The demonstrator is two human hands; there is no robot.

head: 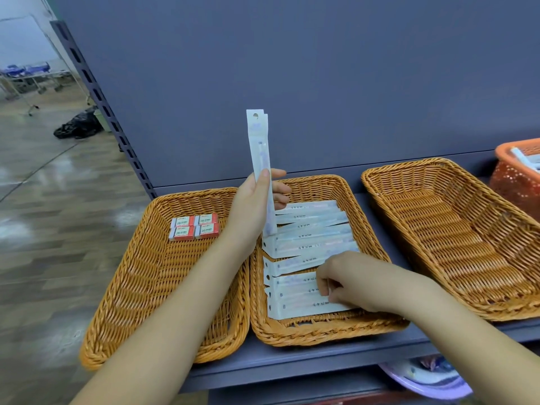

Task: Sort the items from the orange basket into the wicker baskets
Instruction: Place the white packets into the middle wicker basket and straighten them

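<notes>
Three wicker baskets stand side by side on a grey shelf. My left hand (253, 206) grips a few long white pen packets (259, 147), held upright over the seam between the left basket (140, 276) and the middle basket (330, 331). My right hand (347, 283) rests in the middle basket, fingers curled and pinching one of the white pen packets (304, 247) lying flat in a row there. Several red-and-white eraser boxes (194, 227) sit at the back of the left basket. The orange basket (514, 176) stands at the far right with white packets inside.
The right wicker basket (455, 238) holds nothing that I can see. The shelf's grey back panel rises behind the baskets, with a slotted upright (102, 112) at its left. A purple-and-white object (426, 375) lies on the shelf below. Open floor with a black bag (79, 125) lies to the left.
</notes>
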